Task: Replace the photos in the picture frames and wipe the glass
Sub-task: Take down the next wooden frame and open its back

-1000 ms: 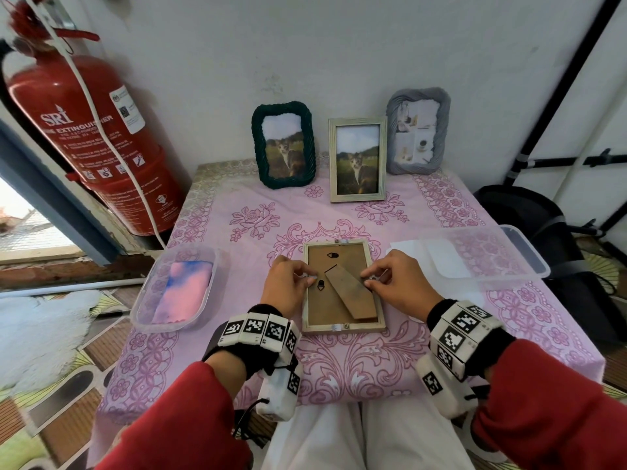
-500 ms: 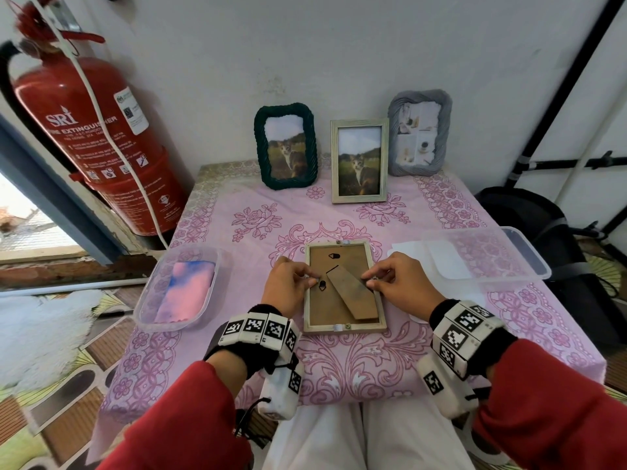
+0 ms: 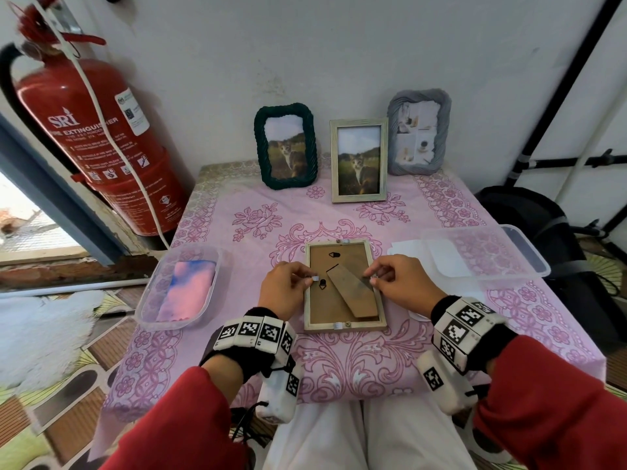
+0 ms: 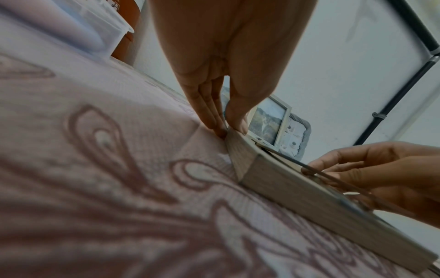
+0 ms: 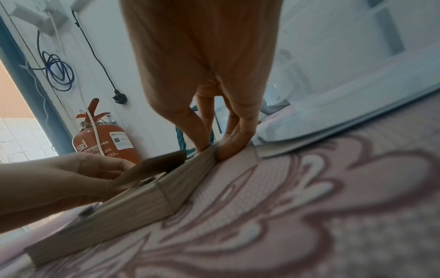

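Note:
A light wooden picture frame [image 3: 344,325] lies face down at the middle of the pink tablecloth, its brown backing and folded stand facing up. My left hand [image 3: 307,279] pinches a small tab on the frame's left edge; in the left wrist view the thumb and fingers [image 4: 234,122] close on that edge of the frame [image 4: 285,180]. My right hand [image 3: 372,278] pinches the right edge in the same way, and the right wrist view shows its fingers [image 5: 234,144] on the frame [image 5: 142,203]. The frame's glass and photo are hidden underneath.
Three frames stand at the wall: green [image 3: 286,145], wooden [image 3: 359,160], grey [image 3: 419,132]. A clear tub [image 3: 152,296] holding a pink and blue cloth [image 3: 186,290] is at left. Another tub [image 3: 529,262] and white sheets [image 3: 405,249] are at right. A fire extinguisher [image 3: 91,140] leans at far left.
Both hands have stayed at the frame's side edges; only the head view has shifted slightly.

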Demonstrator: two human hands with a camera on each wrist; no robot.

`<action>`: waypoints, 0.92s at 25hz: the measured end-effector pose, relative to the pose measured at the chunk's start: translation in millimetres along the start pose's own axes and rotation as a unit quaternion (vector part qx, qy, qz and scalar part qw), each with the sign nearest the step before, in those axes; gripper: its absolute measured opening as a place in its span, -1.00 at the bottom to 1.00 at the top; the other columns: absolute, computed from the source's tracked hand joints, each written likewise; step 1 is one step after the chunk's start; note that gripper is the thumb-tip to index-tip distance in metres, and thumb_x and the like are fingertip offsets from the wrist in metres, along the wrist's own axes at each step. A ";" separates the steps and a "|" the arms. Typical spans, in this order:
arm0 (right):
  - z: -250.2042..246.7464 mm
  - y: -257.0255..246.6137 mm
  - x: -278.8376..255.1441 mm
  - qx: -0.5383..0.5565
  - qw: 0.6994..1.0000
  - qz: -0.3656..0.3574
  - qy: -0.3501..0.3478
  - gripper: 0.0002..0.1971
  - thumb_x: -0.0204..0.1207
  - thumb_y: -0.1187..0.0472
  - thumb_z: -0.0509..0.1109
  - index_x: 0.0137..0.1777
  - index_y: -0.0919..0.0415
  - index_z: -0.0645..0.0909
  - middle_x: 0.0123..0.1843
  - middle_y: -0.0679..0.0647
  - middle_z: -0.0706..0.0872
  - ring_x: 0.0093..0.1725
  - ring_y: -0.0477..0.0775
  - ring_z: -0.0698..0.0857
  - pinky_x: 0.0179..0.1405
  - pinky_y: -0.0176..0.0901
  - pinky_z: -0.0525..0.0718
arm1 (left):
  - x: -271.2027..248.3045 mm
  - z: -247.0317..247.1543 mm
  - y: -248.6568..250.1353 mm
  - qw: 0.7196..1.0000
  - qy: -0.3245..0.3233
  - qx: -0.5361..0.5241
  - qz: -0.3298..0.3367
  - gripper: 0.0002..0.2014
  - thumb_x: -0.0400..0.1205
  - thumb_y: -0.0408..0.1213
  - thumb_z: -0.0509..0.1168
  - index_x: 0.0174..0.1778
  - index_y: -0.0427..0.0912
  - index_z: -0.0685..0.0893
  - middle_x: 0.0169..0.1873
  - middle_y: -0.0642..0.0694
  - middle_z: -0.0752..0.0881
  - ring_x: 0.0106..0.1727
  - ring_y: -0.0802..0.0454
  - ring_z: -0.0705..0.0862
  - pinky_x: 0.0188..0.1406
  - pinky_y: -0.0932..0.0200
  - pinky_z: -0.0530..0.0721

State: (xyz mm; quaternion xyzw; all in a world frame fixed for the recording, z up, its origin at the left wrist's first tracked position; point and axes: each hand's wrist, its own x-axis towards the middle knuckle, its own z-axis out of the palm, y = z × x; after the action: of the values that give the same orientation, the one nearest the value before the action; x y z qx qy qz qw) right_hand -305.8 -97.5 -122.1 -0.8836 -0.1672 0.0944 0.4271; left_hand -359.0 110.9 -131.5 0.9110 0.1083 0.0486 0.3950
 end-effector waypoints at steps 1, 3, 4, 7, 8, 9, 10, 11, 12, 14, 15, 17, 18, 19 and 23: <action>0.2 0.5 0.3 0.000 1.000 -0.001 0.001 -0.84 0.44 0.48 0.37 -0.07 0.31 0.74 -0.34 0.06 0.58 -0.34 -0.12 0.51 -0.33 -0.55 0.47 | 0.0 0.0 -0.4 1.000 0.001 -0.006 0.000 -0.89 0.56 -0.35 0.35 -0.04 -0.17 0.75 0.04 -0.21 0.71 0.00 -0.09 0.70 0.14 -0.03 0.65; 0.1 0.7 0.5 0.001 1.000 -0.002 0.005 -0.83 0.44 0.48 0.37 -0.09 0.30 0.75 -0.36 0.03 0.60 -0.37 -0.15 0.51 -0.37 -0.64 0.46 | 0.8 -0.1 -0.4 1.000 0.001 -0.011 -0.003 -0.89 0.56 -0.35 0.35 -0.04 -0.16 0.75 0.03 -0.21 0.72 0.00 -0.09 0.70 0.13 -0.05 0.66; 0.1 0.6 0.3 0.002 1.000 -0.001 0.005 -0.83 0.44 0.49 0.37 -0.09 0.30 0.75 -0.36 0.01 0.60 -0.37 -0.15 0.51 -0.38 -0.64 0.47 | 0.8 -0.2 -0.4 1.000 -0.001 -0.011 -0.003 -0.89 0.56 -0.35 0.35 -0.04 -0.16 0.75 0.03 -0.21 0.72 0.00 -0.09 0.70 0.13 -0.05 0.66; -0.2 -1.6 -1.4 0.006 1.000 0.001 0.002 -0.81 0.45 0.49 0.36 -0.05 0.30 0.75 -0.37 0.02 0.58 -0.32 -0.05 0.52 -0.33 -0.57 0.46 | -1.0 -1.2 -0.4 1.000 -0.008 -0.006 0.002 -0.87 0.57 -0.34 0.34 -0.01 -0.16 0.75 0.04 -0.19 0.71 0.02 -0.07 0.70 0.13 0.00 0.66; -0.4 -3.0 -2.5 0.010 1.000 0.001 0.000 -0.78 0.46 0.50 0.34 0.01 0.30 0.74 -0.36 0.08 0.56 -0.29 -0.02 0.50 -0.31 -0.56 0.45 | -1.4 -2.2 -0.4 1.000 -0.012 -0.003 0.000 -0.86 0.58 -0.34 0.33 0.00 -0.16 0.75 0.05 -0.16 0.71 0.02 -0.06 0.70 0.13 0.02 0.65; -1.0 -4.6 -2.6 0.012 1.000 -0.002 -0.007 -0.72 0.47 0.52 0.31 0.11 0.30 0.71 -0.33 0.14 0.52 -0.27 0.00 0.48 -0.30 -0.58 0.43 | -1.3 -3.5 -0.1 1.000 -0.017 0.000 -0.006 -0.85 0.58 -0.36 0.32 0.02 -0.15 0.74 0.05 -0.12 0.71 0.02 -0.04 0.69 0.12 0.06 0.64; -1.9 -5.9 -1.8 0.008 1.000 -0.005 -0.015 -0.65 0.48 0.53 0.27 0.22 0.29 0.65 -0.32 0.16 0.49 -0.26 0.01 0.47 -0.31 -0.62 0.42 | -0.4 -5.0 0.7 1.000 -0.023 -0.002 -0.017 -0.82 0.58 -0.38 0.31 0.06 -0.14 0.72 0.02 -0.08 0.71 0.00 -0.01 0.68 0.11 0.11 0.62; -3.0 -6.8 -0.3 -0.001 1.000 -0.006 -0.022 -0.58 0.49 0.54 0.24 0.32 0.26 0.58 -0.32 0.14 0.50 -0.27 0.00 0.48 -0.34 -0.65 0.42 | 1.0 -6.6 1.8 0.999 -0.031 -0.018 -0.033 -0.77 0.57 -0.41 0.30 0.11 -0.14 0.69 -0.02 -0.07 0.68 -0.02 0.00 0.65 0.09 0.16 0.60; -3.8 -8.0 2.4 -0.012 0.999 -0.002 -0.030 -0.54 0.51 0.52 0.21 0.39 0.23 0.51 -0.32 0.10 0.53 -0.27 -0.01 0.51 -0.36 -0.64 0.42 | 2.2 -8.0 3.6 0.996 -0.039 -0.050 -0.054 -0.71 0.56 -0.44 0.30 0.19 -0.15 0.63 -0.05 -0.08 0.64 -0.03 -0.01 0.62 0.09 0.16 0.58; -2.5 -10.7 8.8 -0.030 0.998 0.021 -0.042 -0.55 0.54 0.44 0.21 0.44 0.23 0.44 -0.19 0.11 0.57 -0.19 0.03 0.55 -0.29 -0.45 0.47 | 3.0 -10.7 7.6 0.987 -0.068 -0.116 -0.089 -0.51 0.54 -0.47 0.34 0.40 -0.22 0.44 -0.03 -0.13 0.55 -0.01 -0.03 0.56 0.10 0.12 0.57; -0.3 -11.9 11.9 -0.045 0.998 0.034 -0.042 -0.55 0.54 0.40 0.22 0.44 0.25 0.43 -0.06 0.14 0.55 -0.12 0.06 0.55 -0.17 -0.33 0.51 | 2.2 -11.7 9.4 0.983 -0.090 -0.126 -0.095 -0.38 0.52 -0.45 0.38 0.49 -0.26 0.32 0.01 -0.14 0.52 0.03 -0.02 0.55 0.10 0.15 0.55; 4.9 -13.5 18.3 -0.097 0.994 0.035 -0.018 -0.54 0.52 0.37 0.24 0.44 0.30 0.43 0.20 0.24 0.45 0.18 0.17 0.50 0.26 -0.15 0.50 | 0.0 -11.6 9.6 0.983 -0.141 -0.082 -0.087 -0.20 0.46 -0.35 0.48 0.56 -0.29 0.19 0.12 -0.13 0.41 0.18 -0.03 0.52 0.18 0.25 0.48; 7.0 -14.4 21.8 -0.119 0.993 0.021 -0.002 -0.54 0.50 0.38 0.25 0.43 0.33 0.44 0.28 0.27 0.41 0.29 0.21 0.45 0.38 -0.08 0.44 | -1.9 -11.1 8.9 0.983 -0.162 -0.039 -0.077 -0.16 0.42 -0.27 0.52 0.54 -0.26 0.21 0.17 -0.11 0.36 0.27 -0.05 0.49 0.24 0.29 0.43; 8.1 -16.2 25.7 -0.133 0.991 0.001 0.008 -0.55 0.49 0.41 0.24 0.40 0.36 0.47 0.30 0.28 0.41 0.33 0.23 0.41 0.41 -0.08 0.40 | -3.8 -10.8 7.8 0.982 -0.175 0.000 -0.064 -0.14 0.37 -0.18 0.56 0.52 -0.22 0.25 0.20 -0.10 0.31 0.34 -0.06 0.44 0.29 0.31 0.39; 6.4 -19.8 46.4 -0.163 0.985 -0.040 -0.033 -0.54 0.47 0.45 0.22 0.41 0.39 0.47 0.28 0.30 0.49 0.34 0.24 0.46 0.34 -0.15 0.40 | -4.4 -9.4 4.0 0.973 -0.210 0.087 -0.049 0.21 0.20 0.07 0.62 0.62 -0.19 0.00 0.34 -0.06 0.19 0.50 -0.02 0.20 0.55 0.21 0.22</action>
State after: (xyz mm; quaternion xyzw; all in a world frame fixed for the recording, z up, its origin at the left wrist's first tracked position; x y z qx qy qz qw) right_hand -269.1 -63.9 -111.6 -0.9303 -0.2300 0.0780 0.2748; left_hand -364.3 113.9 -122.2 0.9254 0.0707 -0.1730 0.3298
